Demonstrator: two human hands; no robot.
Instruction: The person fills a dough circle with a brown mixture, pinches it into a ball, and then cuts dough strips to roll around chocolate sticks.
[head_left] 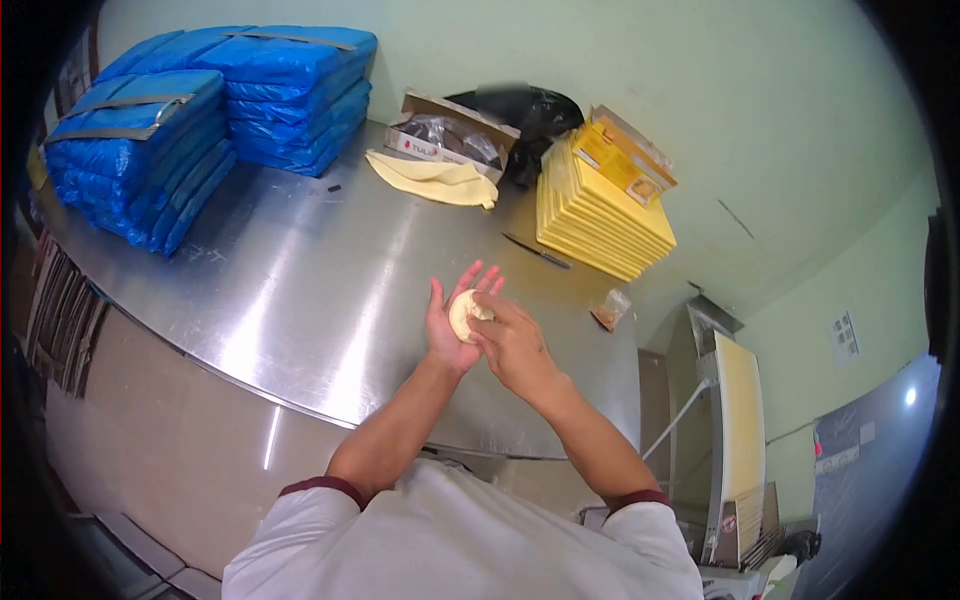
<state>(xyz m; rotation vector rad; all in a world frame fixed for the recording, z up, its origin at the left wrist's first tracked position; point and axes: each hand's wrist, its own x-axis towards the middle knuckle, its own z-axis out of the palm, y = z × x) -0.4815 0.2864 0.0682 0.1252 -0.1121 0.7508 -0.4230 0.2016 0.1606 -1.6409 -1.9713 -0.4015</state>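
A small round piece of pale dough [461, 314] rests on the upturned palm of my left hand [442, 333], whose fingers stretch out behind it. From the right, my right hand [517, 347] bends its fingers and thumb onto the dough's near side and pinches it. Part of the dough is hidden under those fingers. Both hands are above the steel table [330, 290]. Farther back on the metal lies a long, flat sheet of pale dough [430, 180].
Blue-wrapped stacks [290, 95] stand at the back left. Behind the dough sheet are an open carton [450, 142] and a black plastic bag [535, 115]. A yellow stack [600, 215] stands at the right, near a knife [537, 251] and a small clear bag [611, 309].
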